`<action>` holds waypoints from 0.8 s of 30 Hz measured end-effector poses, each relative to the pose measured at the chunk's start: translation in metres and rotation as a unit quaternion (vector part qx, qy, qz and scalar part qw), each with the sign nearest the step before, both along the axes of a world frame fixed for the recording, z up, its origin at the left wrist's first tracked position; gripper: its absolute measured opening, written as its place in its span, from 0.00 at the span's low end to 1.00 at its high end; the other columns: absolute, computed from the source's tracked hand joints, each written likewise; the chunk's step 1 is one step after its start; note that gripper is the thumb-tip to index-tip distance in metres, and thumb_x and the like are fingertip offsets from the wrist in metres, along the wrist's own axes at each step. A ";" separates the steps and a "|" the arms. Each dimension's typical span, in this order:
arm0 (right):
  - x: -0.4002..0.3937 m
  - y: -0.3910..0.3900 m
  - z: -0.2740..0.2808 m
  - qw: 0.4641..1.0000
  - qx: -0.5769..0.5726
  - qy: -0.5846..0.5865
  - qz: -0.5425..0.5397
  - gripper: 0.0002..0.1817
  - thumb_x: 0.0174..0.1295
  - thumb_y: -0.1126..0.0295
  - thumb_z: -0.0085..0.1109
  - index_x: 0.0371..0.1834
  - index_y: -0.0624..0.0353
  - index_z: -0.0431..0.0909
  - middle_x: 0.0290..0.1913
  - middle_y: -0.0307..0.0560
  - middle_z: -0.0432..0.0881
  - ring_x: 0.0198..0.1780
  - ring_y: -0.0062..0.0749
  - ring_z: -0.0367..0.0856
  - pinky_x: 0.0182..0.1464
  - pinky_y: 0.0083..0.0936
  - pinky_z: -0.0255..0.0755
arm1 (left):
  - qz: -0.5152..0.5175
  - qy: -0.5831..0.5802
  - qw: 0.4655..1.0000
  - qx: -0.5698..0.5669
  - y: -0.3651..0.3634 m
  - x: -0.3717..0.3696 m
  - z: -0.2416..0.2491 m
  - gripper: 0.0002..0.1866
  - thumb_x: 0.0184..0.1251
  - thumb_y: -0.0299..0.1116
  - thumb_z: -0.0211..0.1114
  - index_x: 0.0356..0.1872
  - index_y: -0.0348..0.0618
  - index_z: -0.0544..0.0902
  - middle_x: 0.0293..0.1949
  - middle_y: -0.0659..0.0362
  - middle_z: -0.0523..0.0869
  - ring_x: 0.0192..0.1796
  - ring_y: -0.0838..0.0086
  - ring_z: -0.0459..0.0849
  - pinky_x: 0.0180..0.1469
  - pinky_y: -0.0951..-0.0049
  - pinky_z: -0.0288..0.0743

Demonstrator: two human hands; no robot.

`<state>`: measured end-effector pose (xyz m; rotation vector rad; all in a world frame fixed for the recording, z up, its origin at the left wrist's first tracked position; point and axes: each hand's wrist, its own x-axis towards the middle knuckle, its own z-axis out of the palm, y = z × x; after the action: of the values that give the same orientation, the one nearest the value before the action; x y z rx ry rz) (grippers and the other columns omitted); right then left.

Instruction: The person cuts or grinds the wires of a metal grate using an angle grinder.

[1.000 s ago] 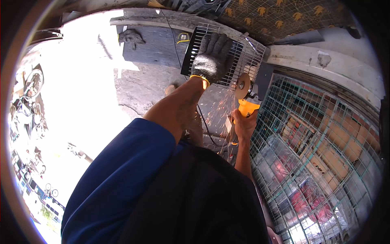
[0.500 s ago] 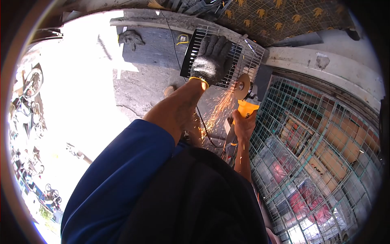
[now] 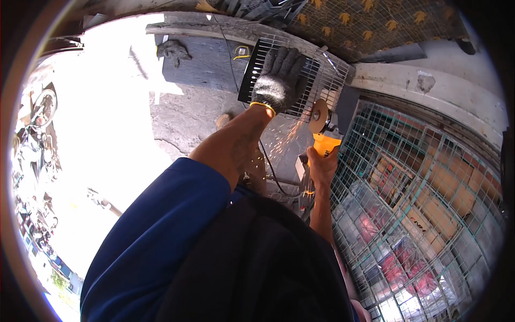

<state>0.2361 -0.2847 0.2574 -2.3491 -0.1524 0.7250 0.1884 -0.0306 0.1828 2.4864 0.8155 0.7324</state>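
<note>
A dark knitted glove with a yellow cuff covers my left hand (image 3: pixel 277 80), which presses on a metal grille (image 3: pixel 324 75) with its fingers laid out over the bars and a black slotted plate (image 3: pixel 250 80). Bare, my right hand (image 3: pixel 323 165) is wrapped round the yellow body of an angle grinder (image 3: pixel 326 143). The grinder's round disc (image 3: pixel 318 116) is at the lower edge of the grille, right of my left hand. Orange sparks (image 3: pixel 287 138) fly down and left from it.
A tape measure (image 3: pixel 242 52) and a loose dark glove (image 3: pixel 174 52) lie beyond the grille to the left. A black cable (image 3: pixel 269 167) runs below. Green wire mesh (image 3: pixel 418 204) with boxes behind it stands at the right. Bicycles (image 3: pixel 45 110) are at far left.
The sparks have become fewer and thinner. The grinder has shifted slightly down and left with my right hand. My left hand has stayed in place on the grille.
</note>
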 end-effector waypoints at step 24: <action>0.016 -0.001 -0.002 0.999 0.020 -0.006 0.034 0.29 0.59 0.64 0.77 0.59 0.63 0.74 0.43 0.47 0.89 0.38 0.31 0.89 0.45 0.31 0.86 | -0.001 0.002 1.000 -0.007 0.000 0.000 0.002 0.31 0.78 0.46 0.66 0.77 0.46 0.77 0.78 0.45 0.76 0.83 0.44 0.68 0.86 0.37 0.55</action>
<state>0.2520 -0.2856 0.2550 -2.3202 -0.2505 0.7327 0.1888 -0.0308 0.1848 2.4759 0.8179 0.7183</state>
